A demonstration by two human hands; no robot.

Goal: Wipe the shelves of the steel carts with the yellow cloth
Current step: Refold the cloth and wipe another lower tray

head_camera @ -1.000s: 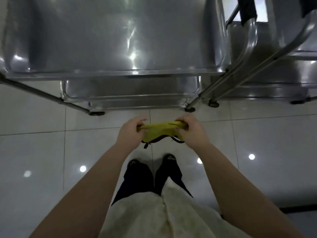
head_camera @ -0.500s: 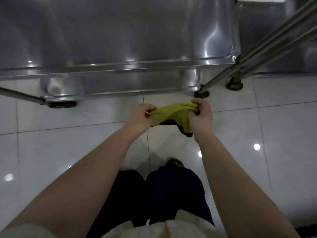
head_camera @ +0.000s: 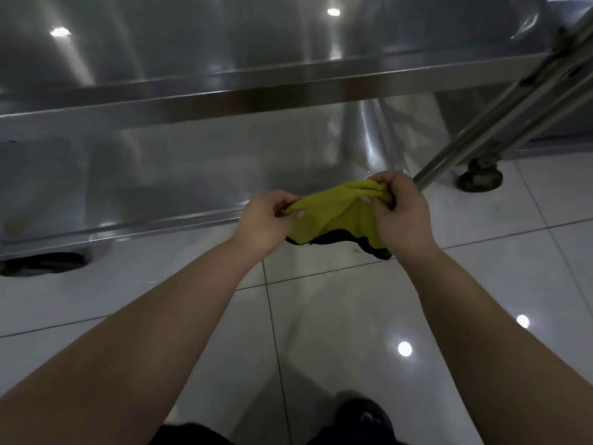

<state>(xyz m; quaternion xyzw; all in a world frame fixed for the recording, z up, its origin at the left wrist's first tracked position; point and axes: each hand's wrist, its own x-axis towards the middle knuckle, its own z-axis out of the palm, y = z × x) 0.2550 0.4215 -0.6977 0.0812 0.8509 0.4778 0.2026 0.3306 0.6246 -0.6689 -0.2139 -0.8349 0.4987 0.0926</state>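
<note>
Yellow crumpled cloth with dark edging [head_camera: 340, 210] is held stretched between both hands, just in front of the steel cart's lower shelf [head_camera: 160, 181], over glossy white floor tiles [head_camera: 321, 316]. One end is pinched by the left hand [head_camera: 263, 223], fingers curled; the other is bunched in the right hand [head_camera: 401, 216], closed round it. Upper steel shelf [head_camera: 224, 43] is seen above the lower shelf; black caster wheel [head_camera: 479, 179] to its right.

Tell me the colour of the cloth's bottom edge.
Black, or very dark, trim under the yellow cloth, seen in the head view.
</note>
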